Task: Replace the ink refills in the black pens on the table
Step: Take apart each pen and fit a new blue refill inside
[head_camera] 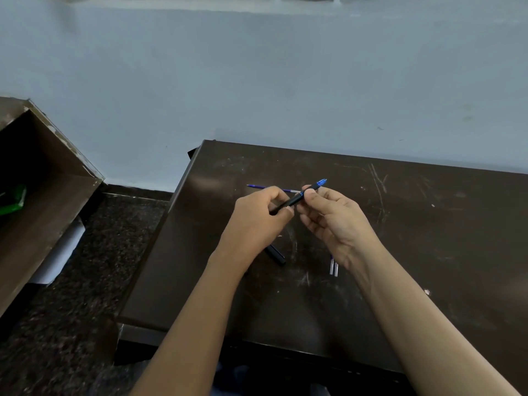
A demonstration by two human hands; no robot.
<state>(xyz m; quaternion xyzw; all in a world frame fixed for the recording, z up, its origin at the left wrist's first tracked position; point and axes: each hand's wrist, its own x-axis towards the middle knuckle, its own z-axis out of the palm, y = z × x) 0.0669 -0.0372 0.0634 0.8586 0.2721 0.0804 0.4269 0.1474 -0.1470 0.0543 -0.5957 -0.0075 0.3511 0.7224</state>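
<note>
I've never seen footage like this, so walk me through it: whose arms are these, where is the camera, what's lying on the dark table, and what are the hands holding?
There is no machine here. These are a person's two bare arms, filmed by one wide-angle camera worn on their head, looking forward and down. The left hand and the right hand both hold one black pen with a blue end, raised above the dark table. On the table lie a thin blue refill beyond the hands, another black pen partly hidden under the left wrist, and two more refills beside the right wrist.
</note>
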